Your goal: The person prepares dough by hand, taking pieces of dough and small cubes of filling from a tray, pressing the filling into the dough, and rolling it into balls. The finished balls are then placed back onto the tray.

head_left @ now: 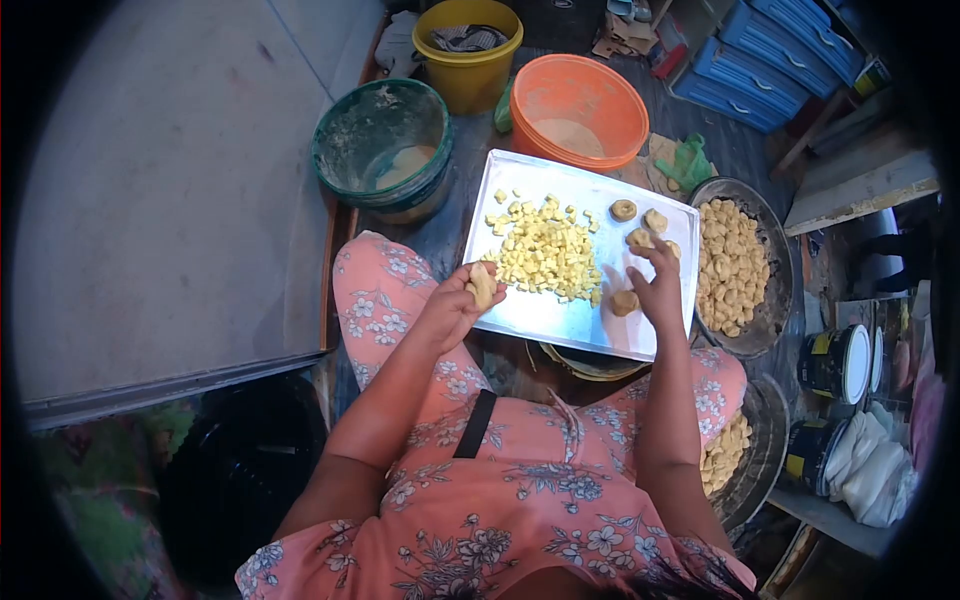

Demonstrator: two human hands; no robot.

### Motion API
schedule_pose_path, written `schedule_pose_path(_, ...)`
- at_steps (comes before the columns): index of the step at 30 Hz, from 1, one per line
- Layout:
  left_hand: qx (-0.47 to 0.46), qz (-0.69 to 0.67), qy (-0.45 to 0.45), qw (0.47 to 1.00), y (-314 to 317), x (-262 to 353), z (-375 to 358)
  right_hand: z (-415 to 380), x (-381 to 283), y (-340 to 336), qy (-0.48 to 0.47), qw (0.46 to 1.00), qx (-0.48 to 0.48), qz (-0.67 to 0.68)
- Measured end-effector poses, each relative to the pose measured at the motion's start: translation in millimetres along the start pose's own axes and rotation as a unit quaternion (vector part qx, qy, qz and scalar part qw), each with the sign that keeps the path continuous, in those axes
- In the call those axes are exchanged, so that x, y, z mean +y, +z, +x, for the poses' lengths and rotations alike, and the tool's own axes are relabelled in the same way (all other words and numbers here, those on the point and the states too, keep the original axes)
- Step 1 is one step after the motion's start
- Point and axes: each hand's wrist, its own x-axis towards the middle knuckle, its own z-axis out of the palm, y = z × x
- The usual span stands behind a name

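My left hand is closed around a flattened piece of dough at the left edge of a shiny metal tray. A heap of small pale-yellow cubes covers the left and middle of the tray. On its right side lie several round dough pieces. My right hand hovers over that side with its fingers apart, the fingertips close to the upper dough pieces. Whether they touch one is hard to make out. One dough piece sits just left of my right hand.
Beyond the tray stand an orange bucket, a dark green bucket and a yellow bucket. At the right are two dark round pans with many dough lumps. Blue drawers and paint-type tins stand farther right.
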Motion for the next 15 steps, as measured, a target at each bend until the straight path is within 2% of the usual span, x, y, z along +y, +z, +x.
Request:
schedule_pose_path(2,0.053,-0.048,0.020,0.997,4,5,-1,-4,-14,1,-0.009,0.997,-0.058,0.048)
schedule_pose_path(4,0.089,-0.031,0.045,0.995,1,9,0,-7,-36,14,0.072,0.980,-0.134,0.131)
schedule_pose_path(6,0.125,-0.012,0.072,0.990,0,11,0,-10,-49,41,-0.011,0.984,-0.155,0.091)
schedule_pose_path(8,0.188,-0.013,0.154,0.970,0,12,0,-10,-78,59,-0.084,0.980,-0.172,0.052)
schedule_pose_path(11,0.197,-0.018,0.147,0.969,-14,10,3,-18,-98,98,-0.183,0.969,-0.166,0.002)
schedule_pose_path(12,0.198,-0.017,0.149,0.969,-17,11,2,-21,-102,109,-0.206,0.957,-0.196,-0.049)
schedule_pose_path(15,0.178,-0.018,0.157,0.971,-18,10,1,-24,-109,128,-0.229,0.951,-0.178,-0.107)
